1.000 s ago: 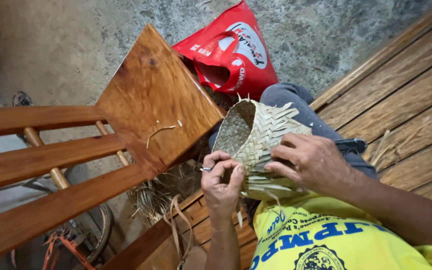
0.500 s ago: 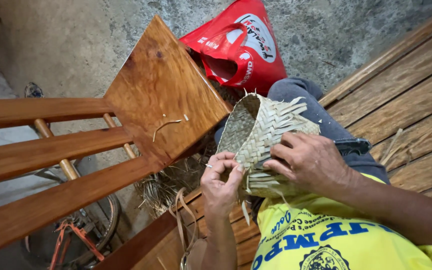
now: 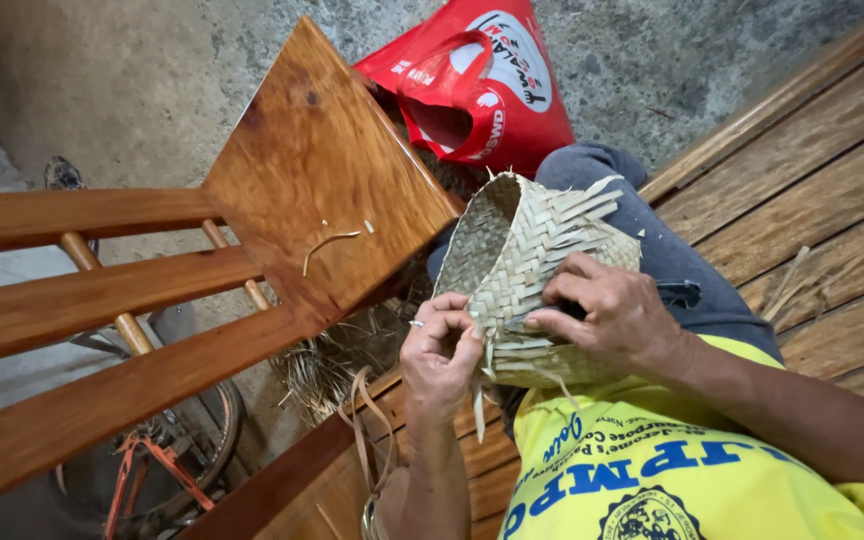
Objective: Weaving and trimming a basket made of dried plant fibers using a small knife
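Note:
A small basket [image 3: 522, 250] woven from pale palm strips rests on my lap, its open mouth turned to the left and loose strip ends sticking out around the rim. My left hand [image 3: 439, 355], with a ring on one finger, pinches strip ends at the basket's lower edge. My right hand [image 3: 607, 312] lies over the basket's side with its fingers pressed on the weave. A dark slim thing shows just past my right hand, too hidden to name.
A wooden bench armrest [image 3: 322, 180] and slats [image 3: 82, 290] fill the left. A red bag [image 3: 482, 85] lies open on the concrete floor beyond my knee. Dry palm scraps [image 3: 337, 360] are piled under the armrest. A bicycle wheel [image 3: 152, 470] shows at lower left, and wooden planks [image 3: 812, 180] at right.
My left hand has closed in on the basket's lower edge and its fingers have curled around the strips. My right hand has stayed on the basket. The view has shifted slightly.

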